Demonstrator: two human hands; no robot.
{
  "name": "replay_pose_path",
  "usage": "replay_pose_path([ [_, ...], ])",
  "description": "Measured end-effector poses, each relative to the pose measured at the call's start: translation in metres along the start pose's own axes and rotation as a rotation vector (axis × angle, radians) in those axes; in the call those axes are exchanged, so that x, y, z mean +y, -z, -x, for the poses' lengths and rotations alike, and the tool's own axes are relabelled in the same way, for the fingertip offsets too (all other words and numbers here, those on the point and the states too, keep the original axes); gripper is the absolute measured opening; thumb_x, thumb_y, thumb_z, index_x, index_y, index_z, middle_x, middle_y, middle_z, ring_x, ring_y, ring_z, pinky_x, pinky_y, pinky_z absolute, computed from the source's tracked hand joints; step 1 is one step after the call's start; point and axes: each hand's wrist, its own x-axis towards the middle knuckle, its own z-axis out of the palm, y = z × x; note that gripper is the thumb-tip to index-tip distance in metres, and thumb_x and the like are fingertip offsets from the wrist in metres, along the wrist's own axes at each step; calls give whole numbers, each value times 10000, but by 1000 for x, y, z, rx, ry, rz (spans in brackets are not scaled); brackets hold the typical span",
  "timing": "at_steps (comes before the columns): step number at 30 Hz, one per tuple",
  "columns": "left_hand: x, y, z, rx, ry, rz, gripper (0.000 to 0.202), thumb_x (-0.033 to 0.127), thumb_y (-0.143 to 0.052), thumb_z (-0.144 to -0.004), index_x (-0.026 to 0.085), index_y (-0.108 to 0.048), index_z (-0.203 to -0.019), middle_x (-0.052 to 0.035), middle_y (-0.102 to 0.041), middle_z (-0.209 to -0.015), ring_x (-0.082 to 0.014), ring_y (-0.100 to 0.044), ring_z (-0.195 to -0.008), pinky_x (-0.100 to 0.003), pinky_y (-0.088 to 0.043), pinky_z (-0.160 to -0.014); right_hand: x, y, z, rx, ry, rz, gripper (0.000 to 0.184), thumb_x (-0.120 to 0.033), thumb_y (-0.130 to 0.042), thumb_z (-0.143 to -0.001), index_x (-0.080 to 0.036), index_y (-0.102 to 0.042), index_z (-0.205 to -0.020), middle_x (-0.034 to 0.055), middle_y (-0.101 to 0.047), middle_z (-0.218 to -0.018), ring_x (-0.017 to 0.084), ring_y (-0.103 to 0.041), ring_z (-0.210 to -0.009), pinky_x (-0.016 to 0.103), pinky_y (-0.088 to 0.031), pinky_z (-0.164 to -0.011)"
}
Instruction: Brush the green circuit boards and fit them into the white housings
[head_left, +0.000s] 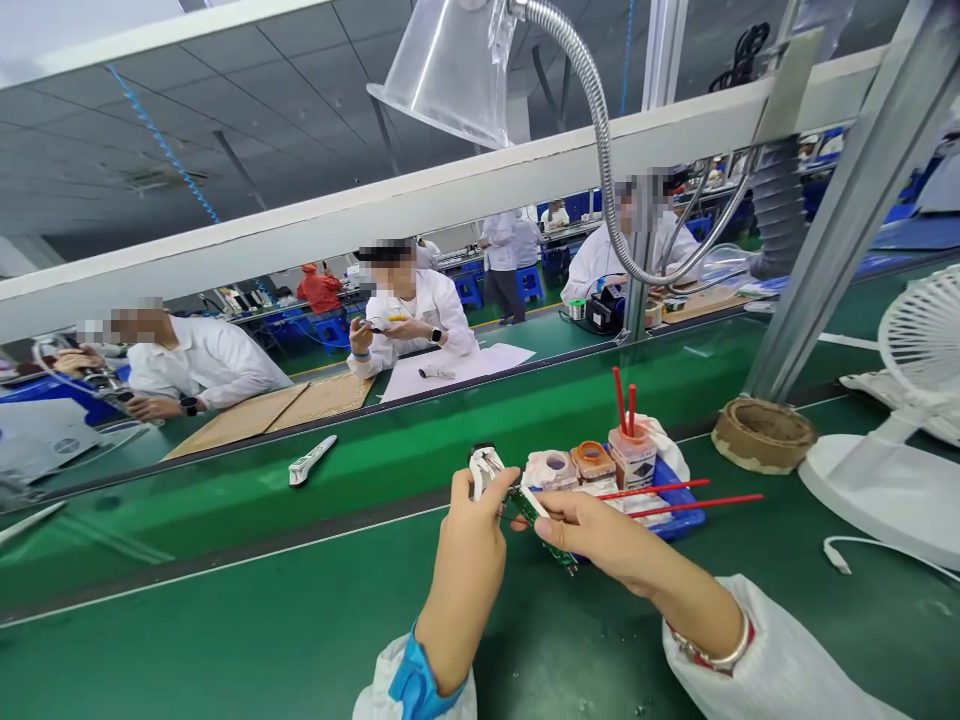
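Observation:
Above the green bench, my left hand (480, 525) grips a white plastic housing (484, 465) with a dark end. My right hand (589, 525) pinches a green circuit board (553, 548) that has a white part along its upper edge. The two pieces meet or nearly meet between my fingertips; thin wires seem to run there, but the fingers cover the detail. Just behind my hands stands a blue tray (679, 522) with small bottles, among them an orange-rimmed one (592, 458), and red sticks (735, 500).
On the green conveyor beyond lies a white handheld device part (311, 462). A tape roll (763, 435), a white fan (892, 480) and a USB cable (838, 556) are at the right. A lamp (457, 70) hangs overhead. Several co-workers in white coats sit across the line.

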Motion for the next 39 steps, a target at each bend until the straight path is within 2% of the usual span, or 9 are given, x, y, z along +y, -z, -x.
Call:
replay_pose_path([
  [4,1,-3,0,43,-10,-136,471,61,-459,-712,327,-657,-1047,-79,-460,-1031,-176,-486,-651,-295,-354,-612,2,2,-4,20,-59,-114,374,-418,-692,-758,-164,-640,-1028,42,-593,-925,179,-514,-897,297,-354,-837],
  [7,2,-4,-2,38,-31,-268,493,36,-413,-720,310,-639,-1061,-76,-465,-1019,-165,-489,-648,-274,-337,-584,7,4,-9,42,-113,-189,381,-424,-717,-732,-155,-640,-990,22,-561,-844,135,-483,-785,233,-359,-683],
  [11,5,-3,-3,7,-28,-455,471,54,-324,-793,275,-591,-1111,-80,-463,-1034,-161,-522,-681,-260,-358,-584,11,4,-13,74,-137,-243,396,-398,-753,-699,-170,-636,-1002,-4,-512,-795,85,-401,-657,186,-294,-536],
  [17,12,-5,-1,-12,-113,-504,389,154,-408,-800,245,-538,-1155,-78,-437,-1015,-173,-553,-697,-280,-422,-616,9,2,-16,176,-169,-306,356,-396,-781,-657,-153,-636,-873,-27,-477,-706,68,-388,-600,174,-282,-486],
  [21,13,-8,0,-37,-106,-572,357,265,-478,-814,251,-535,-1167,-73,-436,-995,-173,-559,-665,-278,-431,-580,11,3,-18,215,-202,-354,377,-411,-790,-630,-153,-613,-839,-32,-478,-698,67,-414,-593,172,-317,-488],
  [26,11,-8,1,-106,-115,-661,434,236,-473,-832,258,-488,-1265,-89,-467,-1007,-177,-573,-630,-281,-425,-547,14,5,-19,226,-217,-387,393,-437,-778,-631,-154,-581,-821,-28,-487,-695,76,-459,-601,193,-382,-534],
  [30,7,-10,-3,-76,-104,-667,384,269,-428,-886,250,-523,-1258,-102,-510,-990,-193,-593,-650,-284,-433,-545,11,3,-19,246,-202,-348,404,-452,-756,-647,-147,-575,-840,-27,-480,-697,75,-456,-588,202,-393,-536],
  [34,0,-14,-6,8,-134,-571,372,216,-394,-905,232,-556,-1239,-116,-555,-1017,-204,-615,-761,-282,-460,-615,12,-11,-21,351,-125,-220,456,-465,-728,-658,-158,-548,-942,-2,-535,-791,96,-493,-618,233,-411,-557],
  [39,-9,-12,-6,127,-211,-385,389,105,-424,-862,216,-606,-1187,-108,-603,-1073,-201,-611,-873,-272,-460,-707,18,-28,-28,556,-11,30,435,-339,-753,-633,-181,-527,-969,-57,-503,-611,131,-477,-555,274,-381,-560],
])
